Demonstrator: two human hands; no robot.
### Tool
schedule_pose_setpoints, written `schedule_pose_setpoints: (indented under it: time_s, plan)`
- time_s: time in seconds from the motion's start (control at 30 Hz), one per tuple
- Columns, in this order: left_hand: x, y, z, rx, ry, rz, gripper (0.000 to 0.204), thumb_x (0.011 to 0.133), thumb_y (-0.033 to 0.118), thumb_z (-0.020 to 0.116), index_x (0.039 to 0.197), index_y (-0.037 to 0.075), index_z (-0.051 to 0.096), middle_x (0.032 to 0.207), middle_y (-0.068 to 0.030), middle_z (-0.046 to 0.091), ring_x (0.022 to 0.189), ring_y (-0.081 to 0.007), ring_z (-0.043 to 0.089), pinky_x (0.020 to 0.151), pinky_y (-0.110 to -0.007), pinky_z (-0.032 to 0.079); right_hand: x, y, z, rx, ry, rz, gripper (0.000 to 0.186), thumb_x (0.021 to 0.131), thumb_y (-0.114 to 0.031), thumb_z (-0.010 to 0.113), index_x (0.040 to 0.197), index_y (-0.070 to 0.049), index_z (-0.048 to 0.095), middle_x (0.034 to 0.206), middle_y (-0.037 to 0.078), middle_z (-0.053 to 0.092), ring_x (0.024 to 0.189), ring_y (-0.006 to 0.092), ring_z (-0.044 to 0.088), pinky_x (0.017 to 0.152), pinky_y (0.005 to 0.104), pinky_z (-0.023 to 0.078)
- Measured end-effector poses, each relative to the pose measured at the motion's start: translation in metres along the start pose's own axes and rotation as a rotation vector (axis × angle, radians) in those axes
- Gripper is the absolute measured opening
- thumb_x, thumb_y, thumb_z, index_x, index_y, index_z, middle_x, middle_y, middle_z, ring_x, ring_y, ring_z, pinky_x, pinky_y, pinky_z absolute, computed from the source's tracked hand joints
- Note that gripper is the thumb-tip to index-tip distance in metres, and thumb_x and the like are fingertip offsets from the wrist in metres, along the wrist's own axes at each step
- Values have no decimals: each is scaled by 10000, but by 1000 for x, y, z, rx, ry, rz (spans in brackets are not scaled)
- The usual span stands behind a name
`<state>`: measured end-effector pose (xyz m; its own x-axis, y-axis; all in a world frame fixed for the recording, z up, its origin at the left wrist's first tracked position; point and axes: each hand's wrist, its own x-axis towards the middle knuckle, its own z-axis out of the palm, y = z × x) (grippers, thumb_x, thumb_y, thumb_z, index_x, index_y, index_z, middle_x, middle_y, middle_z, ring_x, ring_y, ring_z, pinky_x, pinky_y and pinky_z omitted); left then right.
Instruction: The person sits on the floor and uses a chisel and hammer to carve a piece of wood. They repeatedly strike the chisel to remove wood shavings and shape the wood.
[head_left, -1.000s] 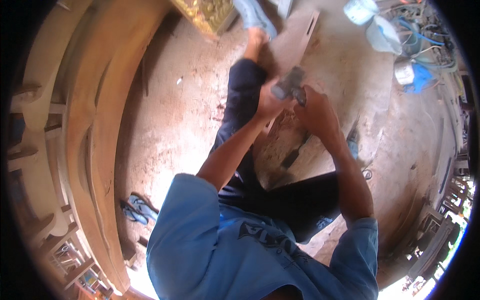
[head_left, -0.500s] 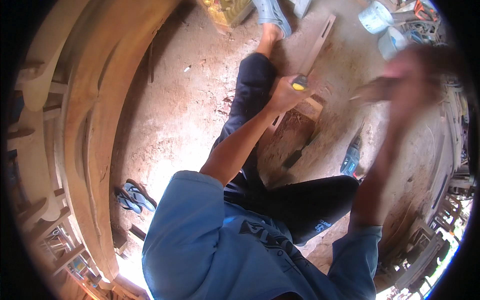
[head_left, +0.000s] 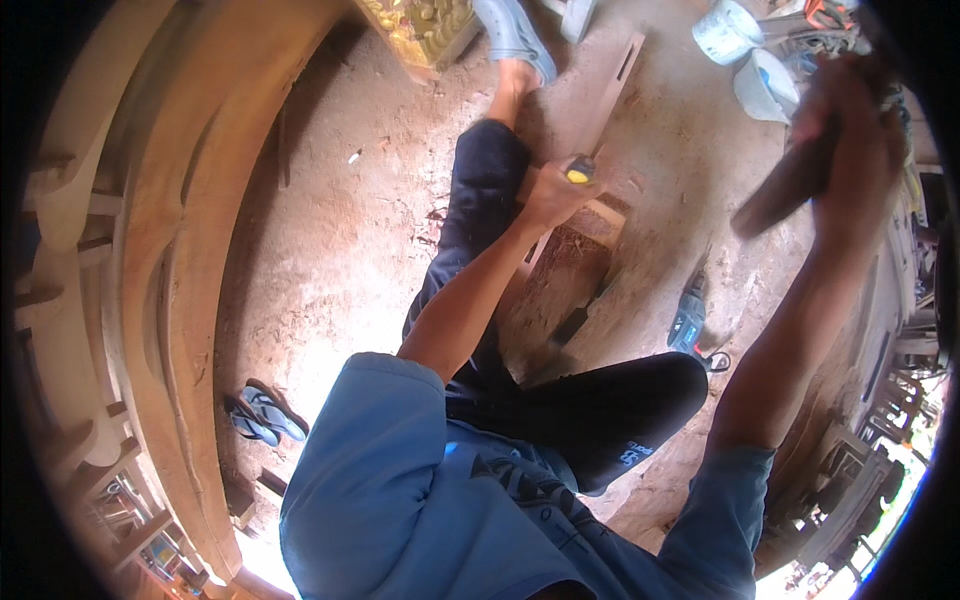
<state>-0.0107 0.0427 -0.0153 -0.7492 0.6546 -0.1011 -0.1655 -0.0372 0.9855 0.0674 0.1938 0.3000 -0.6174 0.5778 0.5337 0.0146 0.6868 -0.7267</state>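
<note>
My left hand (head_left: 552, 196) is closed around a chisel (head_left: 579, 170) whose yellow and black handle end pokes out above the fist. It stands on a long narrow plank (head_left: 612, 88) with a slot cut near its far end; the blade is hidden by the fingers. Beneath the plank lies a wooden block (head_left: 603, 222). Up at the right, well apart from the chisel, my right hand (head_left: 855, 135) grips a dark wooden mallet (head_left: 790, 188), somewhat blurred, its blocky end tilted down to the left.
A teal power drill (head_left: 688, 320) lies on the floor by my bent right knee. Two white buckets (head_left: 727, 33) stand at the far right. Large curved timbers (head_left: 190, 300) run along the left, with sandals (head_left: 270, 408) beside them. A gold carved piece (head_left: 425, 30) is at the far side.
My right hand with the mallet has risen slightly outward to the far right and is less blurred. The left hand keeps its hold on the chisel; the whole view has shifted a little.
</note>
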Motion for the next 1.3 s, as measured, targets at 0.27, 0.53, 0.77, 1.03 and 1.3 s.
schedule_pose_setpoints:
  time_s: [0.27, 0.53, 0.77, 1.03, 1.3]
  plan:
    - [4, -1, 0, -27, -60, 1, 116, 870, 125, 758, 895, 64, 663, 709, 34, 609, 629, -49, 569, 562, -237, 459, -151, 111, 100, -454, -626, 156, 236, 841, -155, 657, 989, 29, 646, 866, 216, 687, 803, 372, 675, 741, 449, 543]
    - [-72, 8, -19, 286, -112, 173, 191, 870, 193, 791, 854, 65, 649, 780, 10, 635, 758, -74, 608, 683, -288, 499, -192, 126, 11, 9, -589, 930, 126, 833, -123, 624, 842, -15, 559, 606, 53, 541, 487, 144, 555, 470, 323, 455]
    - [32, -3, 16, 168, 27, -88, 327, 856, 300, 809, 797, 25, 642, 633, -11, 593, 519, -110, 550, 498, -333, 464, -218, 136, 18, 261, -415, 1060, 116, 838, -113, 634, 826, -34, 551, 591, 32, 537, 461, 133, 527, 445, 311, 439]
    - [37, -33, 18, 394, 228, 42, 294, 843, 259, 780, 790, -14, 684, 630, -103, 643, 578, -140, 604, 565, -366, 498, -216, 120, 14, 229, -435, 1024, 111, 846, -122, 633, 841, -40, 558, 597, 33, 539, 460, 130, 527, 446, 309, 430]
    - [76, -3, -20, 222, -251, -412, 263, 892, 238, 744, 729, 56, 649, 564, -16, 540, 460, -116, 493, 440, -291, 400, -219, 123, 3, 173, -460, 1002, 87, 854, -73, 623, 854, -41, 542, 596, 20, 511, 457, 119, 507, 453, 296, 407]
